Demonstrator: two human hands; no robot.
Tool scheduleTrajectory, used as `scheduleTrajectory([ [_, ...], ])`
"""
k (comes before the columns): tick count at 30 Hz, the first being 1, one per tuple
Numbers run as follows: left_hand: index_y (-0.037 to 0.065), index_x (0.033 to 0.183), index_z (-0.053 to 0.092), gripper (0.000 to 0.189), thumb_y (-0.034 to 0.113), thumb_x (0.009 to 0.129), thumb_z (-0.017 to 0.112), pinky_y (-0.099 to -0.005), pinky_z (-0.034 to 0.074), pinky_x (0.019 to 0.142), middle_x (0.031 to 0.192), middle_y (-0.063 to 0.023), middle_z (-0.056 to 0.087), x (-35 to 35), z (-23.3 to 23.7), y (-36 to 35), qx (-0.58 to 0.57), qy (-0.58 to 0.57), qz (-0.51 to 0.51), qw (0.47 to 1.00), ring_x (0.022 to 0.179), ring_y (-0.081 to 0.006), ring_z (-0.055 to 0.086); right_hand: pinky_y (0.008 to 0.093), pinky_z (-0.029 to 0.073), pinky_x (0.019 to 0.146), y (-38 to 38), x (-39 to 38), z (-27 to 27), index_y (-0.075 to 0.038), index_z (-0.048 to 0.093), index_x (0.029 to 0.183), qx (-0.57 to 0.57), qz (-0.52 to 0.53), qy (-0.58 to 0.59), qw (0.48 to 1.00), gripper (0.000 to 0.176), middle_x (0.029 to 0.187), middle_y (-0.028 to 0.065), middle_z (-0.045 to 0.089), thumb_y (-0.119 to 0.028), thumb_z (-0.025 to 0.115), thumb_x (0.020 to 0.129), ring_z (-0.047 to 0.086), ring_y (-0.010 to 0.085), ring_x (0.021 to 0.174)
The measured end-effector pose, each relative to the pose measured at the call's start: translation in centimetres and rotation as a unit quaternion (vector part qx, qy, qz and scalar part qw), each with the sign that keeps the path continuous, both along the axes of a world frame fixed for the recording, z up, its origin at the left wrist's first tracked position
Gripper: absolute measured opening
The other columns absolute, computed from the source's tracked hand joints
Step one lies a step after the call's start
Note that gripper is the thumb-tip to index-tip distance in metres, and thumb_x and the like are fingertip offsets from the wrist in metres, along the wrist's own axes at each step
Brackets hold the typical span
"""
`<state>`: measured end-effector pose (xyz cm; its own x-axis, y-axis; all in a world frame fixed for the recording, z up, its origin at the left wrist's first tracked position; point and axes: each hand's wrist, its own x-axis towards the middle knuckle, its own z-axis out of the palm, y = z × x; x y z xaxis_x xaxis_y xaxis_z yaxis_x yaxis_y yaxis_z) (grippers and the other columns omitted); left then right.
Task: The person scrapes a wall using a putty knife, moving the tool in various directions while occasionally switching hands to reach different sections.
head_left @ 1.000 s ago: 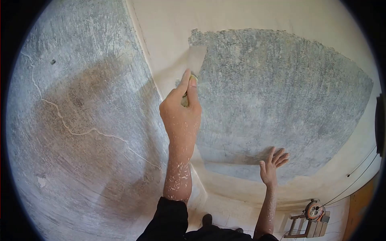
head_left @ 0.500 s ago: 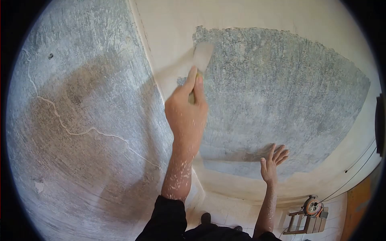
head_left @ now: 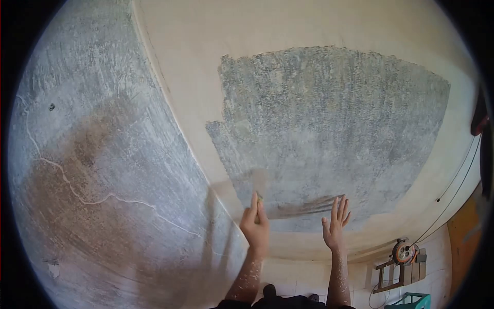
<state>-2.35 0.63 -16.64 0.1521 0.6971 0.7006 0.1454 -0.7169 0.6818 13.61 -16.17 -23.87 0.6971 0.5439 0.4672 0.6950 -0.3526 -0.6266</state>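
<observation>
My left hand (head_left: 256, 229) is closed around the handle of a putty knife (head_left: 260, 181), its wide blade pointing up and blurred by motion. The blade overlaps the lower left part of a rough grey-blue patch (head_left: 329, 113) on the cream wall (head_left: 190, 56). To the right, my right hand (head_left: 335, 230) is raised with its fingers spread, over the patch's lower edge and holding nothing. Pale flecks dot both forearms.
A grey, scraped wall (head_left: 113, 165) with a winding pale crack meets the cream wall at a corner on the left. At lower right, a cable reel (head_left: 405, 252) sits by a wooden stool (head_left: 396, 275), near a green stool (head_left: 414, 299). Cords hang above the reel.
My left hand and the putty knife have come down from the patch's upper left to its lower left. The view has shifted, and the green stool now shows. My right hand stays open.
</observation>
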Motion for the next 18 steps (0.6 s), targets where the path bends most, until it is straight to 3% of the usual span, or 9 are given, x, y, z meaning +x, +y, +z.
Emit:
scheduleTrajectory([
  [5, 0.006, 0.126, 0.065, 0.031, 0.01, 0.095, 0.063, -0.0281, 0.049, 0.063, 0.075, -0.0088, 0.064, 0.2, 16.4, 0.7, 0.097, 0.034, 0.0, 0.995, 0.071, -0.0102, 0.06, 0.0546, -0.012, 0.115, 0.5, -0.2, -0.1, -0.009, 0.008, 0.157, -0.016, -0.01, 0.003, 1.0, 0.079, 0.163, 0.0154, -0.004, -0.061, 0.027, 0.1, -0.01, 0.0332, 0.15],
  [8, 0.007, 0.124, 0.067, 0.029, 0.013, 0.096, 0.063, -0.0279, 0.049, 0.066, 0.077, -0.0096, 0.067, 1.9, 23.3, -0.5, 0.106, 0.038, -0.005, 0.994, 0.072, -0.0101, 0.061, 0.0549, -0.013, 0.115, 0.7, -0.2, -0.1, -0.009, 0.008, 0.157, -0.012, -0.012, 0.003, 1.0, 0.079, 0.163, 0.0154, -0.005, -0.061, 0.026, 0.1, -0.011, 0.0332, 0.15],
  [10, 0.007, 0.123, 0.067, 0.029, 0.014, 0.096, 0.063, -0.0277, 0.049, 0.067, 0.077, -0.0099, 0.068, 2.4, 23.4, -1.2, 0.083, 0.04, -0.014, 0.996, 0.071, -0.0098, 0.06, 0.055, -0.014, 0.115, 0.8, -0.1, -0.6, -0.009, 0.008, 0.157, -0.007, -0.013, 0.006, 1.0, 0.079, 0.163, 0.0154, -0.005, -0.061, 0.026, 0.1, -0.011, 0.0332, 0.15],
  [14, 0.008, 0.124, 0.067, 0.029, 0.017, 0.096, 0.063, -0.0284, 0.048, 0.068, 0.076, -0.0103, 0.068, 1.9, 16.6, -2.3, 0.04, 0.047, -0.019, 0.998, 0.069, -0.0094, 0.059, 0.0567, -0.014, 0.114, 0.4, -0.1, -0.3, -0.008, 0.01, 0.156, 0.013, 0.003, 0.011, 1.0, 0.075, 0.163, 0.0163, -0.002, -0.055, 0.03, 0.101, -0.01, 0.0363, 0.149],
  [16, 0.008, 0.124, 0.067, 0.03, 0.019, 0.097, 0.062, -0.0291, 0.048, 0.068, 0.076, -0.0108, 0.068, 2.3, 16.7, -2.5, 0.024, 0.032, -0.025, 0.999, 0.07, -0.0101, 0.06, 0.0569, -0.014, 0.114, 0.7, 0.0, -0.3, -0.008, 0.01, 0.156, 0.008, -0.001, 0.008, 1.0, 0.075, 0.163, 0.0164, -0.002, -0.055, 0.03, 0.101, -0.01, 0.036, 0.15],
  [18, 0.009, 0.123, 0.068, 0.03, 0.018, 0.094, 0.064, -0.031, 0.046, 0.058, 0.067, -0.0101, 0.062, 3.3, 19.7, -1.7, 0.095, 0.001, 0.001, 0.995, 0.059, -0.0149, 0.059, 0.0571, -0.014, 0.114, 0.4, 0.0, -0.3, -0.008, 0.01, 0.156, 0.005, 0.0, 0.009, 1.0, 0.075, 0.163, 0.0162, -0.002, -0.056, 0.03, 0.101, -0.009, 0.0356, 0.15],
])
